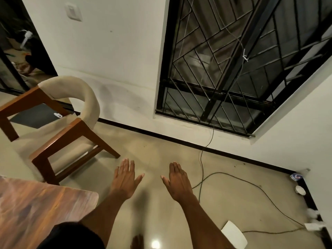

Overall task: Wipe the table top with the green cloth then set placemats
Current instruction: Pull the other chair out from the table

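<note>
Both my arms stretch forward over the floor, palms down. My left hand is flat with its fingers apart and holds nothing. My right hand is likewise flat and empty, a short gap to the right of the left one. A corner of the wooden table top shows at the lower left, to the left of my left forearm. No green cloth and no placemats are in view.
A wooden chair with a cream padded back stands beyond the table corner. A dark cable loops across the floor at right toward plugs by the wall. A white flat object lies on the floor. A barred window fills the far wall.
</note>
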{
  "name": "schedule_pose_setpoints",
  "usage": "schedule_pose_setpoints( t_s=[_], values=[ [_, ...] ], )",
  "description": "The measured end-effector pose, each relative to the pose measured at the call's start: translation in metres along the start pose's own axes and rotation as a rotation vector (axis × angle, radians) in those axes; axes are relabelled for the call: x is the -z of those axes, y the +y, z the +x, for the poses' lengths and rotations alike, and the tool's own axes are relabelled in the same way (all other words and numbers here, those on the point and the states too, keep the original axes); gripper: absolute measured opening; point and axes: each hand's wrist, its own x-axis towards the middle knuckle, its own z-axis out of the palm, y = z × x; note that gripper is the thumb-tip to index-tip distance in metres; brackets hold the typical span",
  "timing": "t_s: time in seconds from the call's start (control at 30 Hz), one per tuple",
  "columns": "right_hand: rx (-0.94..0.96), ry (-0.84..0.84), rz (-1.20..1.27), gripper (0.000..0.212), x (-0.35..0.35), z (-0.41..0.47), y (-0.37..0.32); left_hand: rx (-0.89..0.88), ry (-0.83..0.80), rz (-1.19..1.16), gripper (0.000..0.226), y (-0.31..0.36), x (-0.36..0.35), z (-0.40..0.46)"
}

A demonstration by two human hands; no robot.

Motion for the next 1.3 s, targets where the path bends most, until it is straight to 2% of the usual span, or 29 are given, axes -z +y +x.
schedule_pose_setpoints(
  t_s=[0.1,0.2,0.27,0.5,0.8,1.07,1.17,1.27,1.3],
  values=[
    [0.026,-0.054,-0.015,0.103,0.006,0.022,-0.007,0.019,0.028,-0.027,0.11,-0.01,0.004,0.019],
    [0.071,-0.079,-0.029,0.078,0.012,0.049,-0.014,0.07,0.055,-0.08,0.103,-0.033,0.007,0.042],
    [0.107,-0.072,-0.03,0.074,0.018,0.071,-0.02,0.11,0.072,-0.09,0.099,-0.046,0.012,0.056],
    [0.251,-0.104,-0.051,0.074,0.032,0.171,-0.045,0.236,0.06,-0.127,0.093,-0.067,0.035,0.114],
    [0.368,-0.118,-0.064,0.075,0.077,0.314,-0.056,0.349,0.115,-0.192,0.09,-0.07,0.1,0.199],
    [0.573,-0.188,-0.127,0.073,0.077,0.4,-0.071,0.495,0.101,-0.215,0.091,-0.067,0.094,0.233],
    [0.637,-0.186,-0.116,0.083,0.076,0.426,-0.091,0.584,0.11,-0.171,0.111,-0.081,0.093,0.242],
    [0.693,-0.204,-0.091,0.122,0.071,0.455,-0.101,0.623,0.103,-0.185,0.115,-0.091,0.102,0.261],
    [0.703,-0.208,-0.095,0.123,0.068,0.466,-0.104,0.633,0.106,-0.197,0.114,-0.092,0.107,0.268]
  ],
)
